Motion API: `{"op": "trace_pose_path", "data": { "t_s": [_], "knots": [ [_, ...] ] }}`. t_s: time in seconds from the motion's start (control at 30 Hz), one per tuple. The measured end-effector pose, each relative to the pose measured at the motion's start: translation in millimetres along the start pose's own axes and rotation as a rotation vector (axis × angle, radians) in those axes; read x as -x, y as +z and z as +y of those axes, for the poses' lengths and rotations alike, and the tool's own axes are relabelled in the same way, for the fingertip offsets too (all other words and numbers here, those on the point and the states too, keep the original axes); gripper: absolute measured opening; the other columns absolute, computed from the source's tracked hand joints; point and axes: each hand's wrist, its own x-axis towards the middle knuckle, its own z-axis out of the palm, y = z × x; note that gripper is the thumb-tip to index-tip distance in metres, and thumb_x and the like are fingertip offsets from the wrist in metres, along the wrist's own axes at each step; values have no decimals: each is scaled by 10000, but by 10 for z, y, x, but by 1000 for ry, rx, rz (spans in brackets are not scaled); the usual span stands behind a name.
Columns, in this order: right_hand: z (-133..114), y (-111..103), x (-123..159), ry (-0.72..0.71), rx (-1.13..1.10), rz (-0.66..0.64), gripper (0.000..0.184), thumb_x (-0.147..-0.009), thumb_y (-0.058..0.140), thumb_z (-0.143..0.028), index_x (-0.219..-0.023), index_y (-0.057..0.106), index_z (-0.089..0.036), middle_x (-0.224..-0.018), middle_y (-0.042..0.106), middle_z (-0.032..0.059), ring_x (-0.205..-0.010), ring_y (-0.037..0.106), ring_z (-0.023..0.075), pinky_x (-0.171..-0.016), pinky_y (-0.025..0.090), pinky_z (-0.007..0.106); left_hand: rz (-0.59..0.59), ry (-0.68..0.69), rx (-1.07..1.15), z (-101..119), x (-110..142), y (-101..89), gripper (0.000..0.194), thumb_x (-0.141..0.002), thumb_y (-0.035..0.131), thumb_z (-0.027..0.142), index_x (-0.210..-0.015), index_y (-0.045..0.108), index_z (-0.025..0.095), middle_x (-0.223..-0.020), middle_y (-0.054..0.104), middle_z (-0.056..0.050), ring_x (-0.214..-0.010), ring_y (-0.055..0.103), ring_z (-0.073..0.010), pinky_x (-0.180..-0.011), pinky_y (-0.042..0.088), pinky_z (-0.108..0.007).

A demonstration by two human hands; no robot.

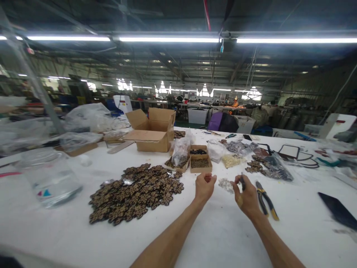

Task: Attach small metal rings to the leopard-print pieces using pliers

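My left hand (205, 187) is closed just in front of the small cardboard boxes, its fingers curled in; whatever it may pinch is hidden. To the right, my right hand (246, 195) grips a small dark object (243, 183) between thumb and fingers, too small to name. Between the hands lies a little heap of clear or silvery bits (225, 184). Pliers with black and yellow handles (266, 200) rest beside my right hand. Left of my left hand spreads a large pile of brown-and-black flower-shaped pieces (136, 193).
Small cardboard boxes (200, 169) hold tiny dark and brassy parts. Behind them stands an open carton (152, 136). A clear plastic jar (50, 178) is at the left. Plastic bags of parts (276, 167) and a dark flat device (337, 208) lie to the right.
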Motion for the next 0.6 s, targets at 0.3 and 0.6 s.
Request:
{"op": "trace_pose_path", "data": {
  "t_s": [0.3,0.6],
  "knots": [
    [342,-145,-15,-287,265,-41,117,-921,471,-148,-1019,483,-210,-955,521,94,-957,503,271,-849,451,430,-102,73,195,32,126,61,300,-790,689,346,-973,687,108,-846,696,-82,-767,648,-165,-707,527,-274],
    [460,-126,12,-291,375,-117,161,-908,455,-110,-1035,470,-208,-983,524,106,-995,495,287,-870,449,444,-303,253,329,373,244,-87,288,-807,712,294,-1024,701,105,-908,690,-107,-815,637,-165,-767,530,-284]
  ]
}}
